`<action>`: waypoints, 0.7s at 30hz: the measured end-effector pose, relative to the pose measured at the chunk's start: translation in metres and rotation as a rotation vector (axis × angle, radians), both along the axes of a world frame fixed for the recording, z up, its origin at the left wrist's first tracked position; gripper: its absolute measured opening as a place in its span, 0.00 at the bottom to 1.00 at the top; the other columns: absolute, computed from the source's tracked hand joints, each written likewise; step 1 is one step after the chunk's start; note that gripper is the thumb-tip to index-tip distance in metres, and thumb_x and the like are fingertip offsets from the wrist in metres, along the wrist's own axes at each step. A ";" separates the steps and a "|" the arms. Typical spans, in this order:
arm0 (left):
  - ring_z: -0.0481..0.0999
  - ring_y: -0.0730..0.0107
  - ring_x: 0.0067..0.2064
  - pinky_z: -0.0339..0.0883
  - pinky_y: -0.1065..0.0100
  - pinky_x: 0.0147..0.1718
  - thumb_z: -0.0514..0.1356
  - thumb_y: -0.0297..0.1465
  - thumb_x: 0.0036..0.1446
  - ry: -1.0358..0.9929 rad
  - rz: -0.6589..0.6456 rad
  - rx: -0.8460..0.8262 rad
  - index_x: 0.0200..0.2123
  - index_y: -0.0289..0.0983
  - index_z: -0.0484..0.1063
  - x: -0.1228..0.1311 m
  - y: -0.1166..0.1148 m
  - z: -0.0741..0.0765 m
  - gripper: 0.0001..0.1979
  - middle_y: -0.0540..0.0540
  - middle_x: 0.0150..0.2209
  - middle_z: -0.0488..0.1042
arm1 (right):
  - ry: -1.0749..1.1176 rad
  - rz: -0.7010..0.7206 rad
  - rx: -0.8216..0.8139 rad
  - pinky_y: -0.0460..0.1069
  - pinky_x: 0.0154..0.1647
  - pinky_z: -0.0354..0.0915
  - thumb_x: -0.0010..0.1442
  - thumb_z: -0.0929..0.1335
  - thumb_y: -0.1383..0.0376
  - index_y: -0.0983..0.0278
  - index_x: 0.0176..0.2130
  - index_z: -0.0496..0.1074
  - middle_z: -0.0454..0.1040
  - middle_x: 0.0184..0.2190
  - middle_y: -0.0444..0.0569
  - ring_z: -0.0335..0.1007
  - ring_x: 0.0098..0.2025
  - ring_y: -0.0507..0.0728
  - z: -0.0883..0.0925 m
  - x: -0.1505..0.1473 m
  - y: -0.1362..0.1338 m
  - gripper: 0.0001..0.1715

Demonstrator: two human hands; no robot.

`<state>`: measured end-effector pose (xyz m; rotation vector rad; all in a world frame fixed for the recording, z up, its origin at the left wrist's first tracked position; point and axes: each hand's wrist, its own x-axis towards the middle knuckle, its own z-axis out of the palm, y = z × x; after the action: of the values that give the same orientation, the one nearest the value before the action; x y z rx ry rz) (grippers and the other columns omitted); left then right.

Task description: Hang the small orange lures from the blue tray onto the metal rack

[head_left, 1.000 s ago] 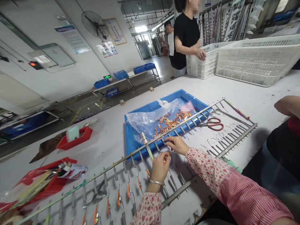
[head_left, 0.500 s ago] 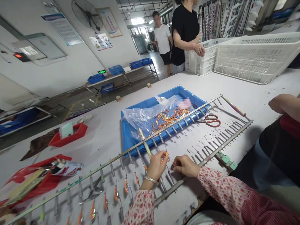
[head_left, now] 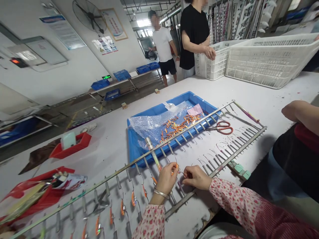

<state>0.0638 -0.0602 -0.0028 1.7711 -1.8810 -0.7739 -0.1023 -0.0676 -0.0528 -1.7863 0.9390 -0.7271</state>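
Note:
My left hand [head_left: 168,179], a bangle at its wrist, pinches a small orange fishing lure [head_left: 177,167] over a metal rack [head_left: 136,161]. Just right of it, my right hand [head_left: 198,177] is closed, fingertips pressed together at a thin wire hook [head_left: 181,172]; the exact grip is too small to see clearly. Pegs with wire hooks line both rails of the rack. Several orange lures [head_left: 122,207] hang between the rails on the left. Beyond the rack, a blue tray [head_left: 132,146] holds loose orange lures [head_left: 171,127], bubble wrap [head_left: 146,124] and a pink paper [head_left: 195,110].
Red-handled scissors [head_left: 224,127] lie under the rack. Red bins [head_left: 83,142] stand at the left, a green clamp-like block [head_left: 239,170] by the near rail. White baskets [head_left: 264,64] and a person in black [head_left: 194,30] are across the table. Another person's arm [head_left: 299,114] rests at right.
Both hands stay almost in place, with only slight finger movement around the lure. The person in the white shirt in the background has moved left. The view has shifted a little.

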 end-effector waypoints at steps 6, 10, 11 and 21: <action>0.73 0.68 0.33 0.61 0.70 0.34 0.51 0.32 0.53 0.099 -0.005 0.020 0.31 0.36 0.68 0.000 -0.002 0.001 0.08 0.47 0.29 0.74 | 0.036 -0.090 0.044 0.42 0.23 0.50 0.46 0.71 0.68 0.66 0.24 0.64 0.62 0.17 0.37 0.55 0.20 0.46 -0.002 0.002 -0.001 0.09; 0.73 0.69 0.32 0.62 0.70 0.33 0.51 0.32 0.54 0.126 -0.028 0.034 0.30 0.36 0.67 -0.001 0.001 0.000 0.08 0.48 0.28 0.74 | 0.058 -0.094 0.030 0.42 0.23 0.50 0.46 0.71 0.67 0.65 0.24 0.64 0.63 0.18 0.37 0.55 0.21 0.46 -0.004 0.006 0.000 0.10; 0.73 0.69 0.33 0.62 0.70 0.33 0.51 0.32 0.54 0.118 -0.024 0.033 0.30 0.36 0.67 -0.001 0.001 -0.001 0.08 0.47 0.28 0.74 | 0.046 -0.085 0.028 0.42 0.23 0.50 0.46 0.71 0.67 0.66 0.24 0.64 0.63 0.18 0.37 0.55 0.21 0.46 -0.004 0.006 0.000 0.10; 0.73 0.65 0.35 0.63 0.66 0.36 0.55 0.36 0.51 0.209 0.101 0.007 0.32 0.36 0.71 0.001 -0.002 -0.004 0.11 0.46 0.30 0.74 | 0.053 -0.018 0.051 0.42 0.24 0.51 0.52 0.65 0.69 0.66 0.28 0.68 0.64 0.18 0.39 0.57 0.22 0.47 -0.001 0.003 0.000 0.02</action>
<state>0.0644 -0.0619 -0.0067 1.7027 -1.6433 -0.8915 -0.0996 -0.0675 -0.0542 -1.7625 1.0014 -0.6640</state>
